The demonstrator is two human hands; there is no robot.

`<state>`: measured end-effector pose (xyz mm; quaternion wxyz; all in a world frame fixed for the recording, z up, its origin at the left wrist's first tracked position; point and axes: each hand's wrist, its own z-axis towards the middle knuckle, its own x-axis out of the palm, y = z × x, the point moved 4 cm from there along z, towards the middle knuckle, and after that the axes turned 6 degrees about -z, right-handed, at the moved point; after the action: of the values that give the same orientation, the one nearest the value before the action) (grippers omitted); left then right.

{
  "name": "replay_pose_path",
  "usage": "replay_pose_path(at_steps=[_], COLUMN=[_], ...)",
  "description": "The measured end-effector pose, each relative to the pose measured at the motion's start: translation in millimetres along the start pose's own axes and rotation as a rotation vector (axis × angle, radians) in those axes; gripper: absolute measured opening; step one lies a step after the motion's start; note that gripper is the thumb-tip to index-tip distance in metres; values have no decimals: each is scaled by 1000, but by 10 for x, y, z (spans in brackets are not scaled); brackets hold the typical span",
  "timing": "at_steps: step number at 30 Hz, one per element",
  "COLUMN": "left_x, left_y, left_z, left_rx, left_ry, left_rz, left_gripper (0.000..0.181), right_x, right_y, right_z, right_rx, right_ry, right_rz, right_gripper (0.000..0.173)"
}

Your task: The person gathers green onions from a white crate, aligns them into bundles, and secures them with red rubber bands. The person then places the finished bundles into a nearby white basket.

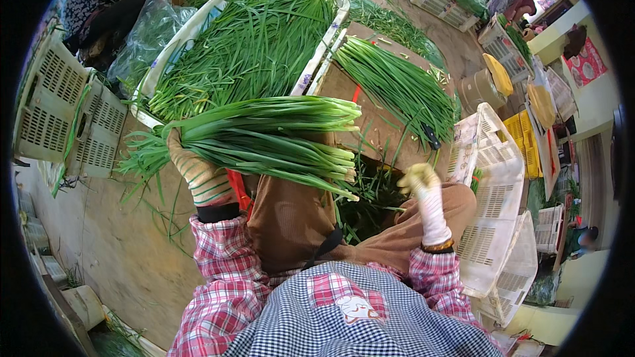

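My left hand [193,166], in a striped knit glove, grips a bunch of garlic chives [268,134] near its leafy end. The pale stem ends point right, above my lap. My right hand [420,178], gloved and slightly blurred, is raised over my right knee, its fingers curled; no item shows in it. Beyond it, a second bunch of chives [397,79] lies on a brown board [367,124]. A knife with a black handle [430,136] lies at that bunch's lower right end. A red strap [239,191] hangs beside my left wrist.
Ahead on the left stands a white crate [171,54] filled with loose chives. White plastic crates [488,218] stand close on my right, others [52,104] at the far left. Chive scraps lie between my knees. A person [99,5] sits at the upper left; others are farther right.
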<state>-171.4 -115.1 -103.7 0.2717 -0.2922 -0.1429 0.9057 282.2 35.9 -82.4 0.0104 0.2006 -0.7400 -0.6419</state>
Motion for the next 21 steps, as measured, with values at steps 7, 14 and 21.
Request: replay_pose_path(at_steps=[7, 14, 21], left_x=[186, -29, -146], left_y=[20, -118, -318], left_z=[-42, 27, 108], left_rx=[-564, -531, -442], left_ry=[582, 564, 518], left_rz=[-1263, -1197, -1216], left_gripper=[43, 48, 29], right_x=[1296, 656, 522], right_y=[460, 257, 935], right_z=[-361, -248, -164], right_rx=[187, 82, -527], right_ry=[680, 238, 99], right_rz=[105, 431, -549], right_gripper=[60, 23, 34])
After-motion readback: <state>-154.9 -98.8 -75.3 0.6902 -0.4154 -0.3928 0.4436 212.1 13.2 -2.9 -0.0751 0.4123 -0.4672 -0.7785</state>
